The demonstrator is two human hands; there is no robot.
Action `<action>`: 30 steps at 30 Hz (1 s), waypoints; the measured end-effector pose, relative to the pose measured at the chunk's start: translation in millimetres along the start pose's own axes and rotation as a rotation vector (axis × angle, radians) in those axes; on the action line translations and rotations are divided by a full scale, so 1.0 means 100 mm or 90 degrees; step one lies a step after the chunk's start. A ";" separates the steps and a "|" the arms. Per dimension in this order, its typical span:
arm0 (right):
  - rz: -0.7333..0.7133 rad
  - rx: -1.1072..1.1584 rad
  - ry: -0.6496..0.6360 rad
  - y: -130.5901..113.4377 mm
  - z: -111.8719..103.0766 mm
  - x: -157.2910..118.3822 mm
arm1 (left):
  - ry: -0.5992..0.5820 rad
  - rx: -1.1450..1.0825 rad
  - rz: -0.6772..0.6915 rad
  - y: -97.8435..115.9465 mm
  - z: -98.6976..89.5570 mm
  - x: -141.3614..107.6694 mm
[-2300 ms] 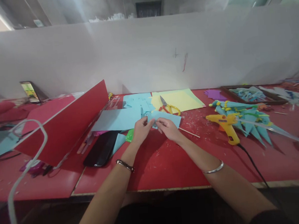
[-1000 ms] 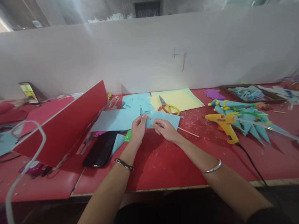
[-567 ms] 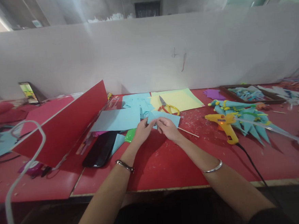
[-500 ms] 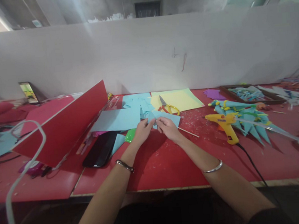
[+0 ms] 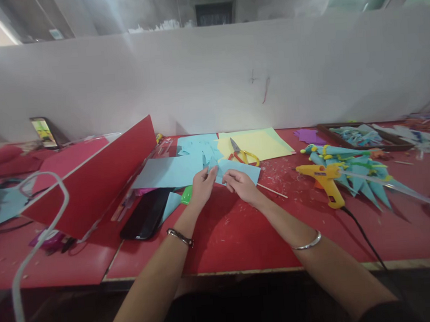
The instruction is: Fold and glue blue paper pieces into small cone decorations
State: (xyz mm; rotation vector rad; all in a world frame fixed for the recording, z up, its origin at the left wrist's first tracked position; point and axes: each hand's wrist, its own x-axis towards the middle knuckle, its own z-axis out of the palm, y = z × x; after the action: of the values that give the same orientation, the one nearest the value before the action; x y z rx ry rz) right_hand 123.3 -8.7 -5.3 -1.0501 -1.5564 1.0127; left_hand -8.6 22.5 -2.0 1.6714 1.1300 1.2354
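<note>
Between thumb and fingers, my left hand (image 5: 203, 187) pinches a small light-blue paper piece (image 5: 214, 164), which stands up in front of more blue paper. Just to its right, my right hand (image 5: 241, 184) is closed with its fingers curled; what lies between those fingertips is too small to make out. Beyond both hands spread blue paper sheets (image 5: 167, 171) and cut scraps. Scissors with yellow and red handles (image 5: 250, 157) rest partly on a pale yellow sheet (image 5: 268, 141). A thin stick (image 5: 272, 190) lies beside my right hand.
A yellow glue gun (image 5: 325, 180) with a black cord lies at right, before blue paper cones with yellow trim (image 5: 363, 175). At left are a black phone (image 5: 143, 217), a green packet (image 5: 186, 195) and a slanted red board (image 5: 102, 178). A tray (image 5: 394, 144) stands far right.
My hands have drawn slightly apart; the left thumb now points more upward along the paper piece. My right fingers have curled in more. The objects on the table keep their places.
</note>
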 end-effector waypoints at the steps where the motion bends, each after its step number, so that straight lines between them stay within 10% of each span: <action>1: -0.005 -0.003 0.001 0.01 0.00 0.00 | 0.000 -0.011 0.000 -0.01 0.00 0.00; 12: -0.001 0.000 0.025 0.01 0.01 0.01 | 0.020 -0.074 -0.019 0.00 0.01 0.01; 17: 0.029 -0.010 0.179 0.17 -0.14 0.11 | 0.066 -0.113 -0.054 0.02 -0.02 0.03; 22: 0.020 -0.234 0.353 0.36 -0.37 0.19 | 0.022 -0.112 -0.074 0.03 -0.02 0.03; 30: 0.124 -0.506 0.284 0.39 -0.47 0.16 | -0.011 -0.084 -0.037 0.03 0.00 0.01</action>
State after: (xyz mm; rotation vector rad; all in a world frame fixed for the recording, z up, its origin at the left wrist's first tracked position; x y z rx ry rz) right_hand 172.6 23.2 -29.4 -1.8513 -1.5063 0.2034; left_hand -8.0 22.9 1.2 1.5372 1.0560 1.2304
